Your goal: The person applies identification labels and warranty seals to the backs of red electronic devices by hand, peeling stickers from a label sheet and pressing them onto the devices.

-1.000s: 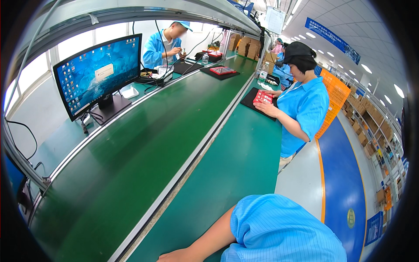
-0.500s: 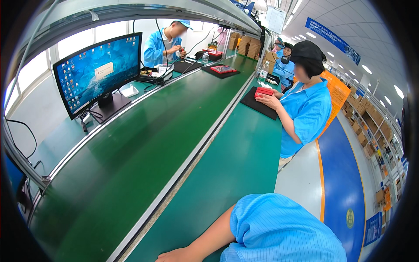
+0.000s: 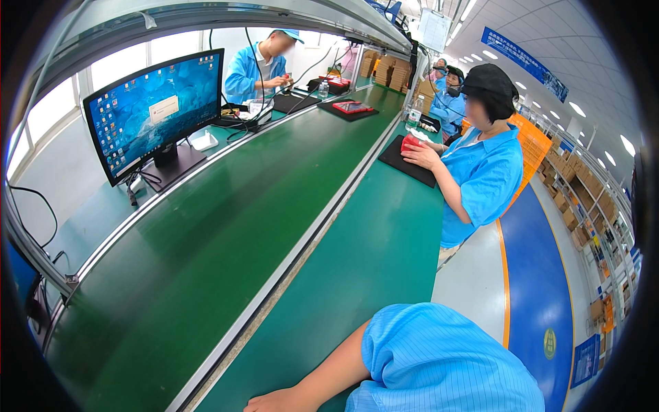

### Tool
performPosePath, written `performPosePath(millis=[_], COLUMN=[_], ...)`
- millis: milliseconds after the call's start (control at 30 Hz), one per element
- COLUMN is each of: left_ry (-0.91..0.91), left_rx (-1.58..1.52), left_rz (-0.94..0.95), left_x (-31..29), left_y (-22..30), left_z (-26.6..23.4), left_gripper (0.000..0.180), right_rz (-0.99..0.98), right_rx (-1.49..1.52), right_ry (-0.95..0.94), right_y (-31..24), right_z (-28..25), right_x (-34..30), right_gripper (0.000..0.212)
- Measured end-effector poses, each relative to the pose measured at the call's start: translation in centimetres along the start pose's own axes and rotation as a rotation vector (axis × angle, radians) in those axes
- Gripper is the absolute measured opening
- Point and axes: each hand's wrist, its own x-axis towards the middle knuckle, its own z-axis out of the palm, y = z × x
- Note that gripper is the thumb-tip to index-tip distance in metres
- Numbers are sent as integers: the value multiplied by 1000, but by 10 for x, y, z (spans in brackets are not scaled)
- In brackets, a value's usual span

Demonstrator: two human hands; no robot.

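1. The hand has open bench ahead;
2. the green belt alongside offers free room;
3. a black mat and a co-worker's forearm block the bench farther along;
4. a monitor stands beyond the belt.

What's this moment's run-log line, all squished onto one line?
right hand: at green bench, grip not visible | left hand: out of view | nearer co-worker: holding red item over black mat | monitor: lit

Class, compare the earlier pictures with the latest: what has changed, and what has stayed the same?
The nearer co-worker's hands have tipped the red item up from lying flat over the black mat; that co-worker's cap has shifted right. The wearer's hand stayed at the lower edge; black mat and monitor stayed put.
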Motion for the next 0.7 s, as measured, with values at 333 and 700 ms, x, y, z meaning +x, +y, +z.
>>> performPosePath(millis=[333,700], left_ry=[7,-2], left_rx=[4,-4], left_rz=[-12,-1], left_x=[0,0], left_y=[1,-2], left_z=[0,-1], left_gripper=[26,26], right_rz=[-16,-4], right_rx=[14,21], right_ry=[11,11], right_y=[2,1], right_z=[1,0], right_x=[0,-1], right_gripper=[10,11])
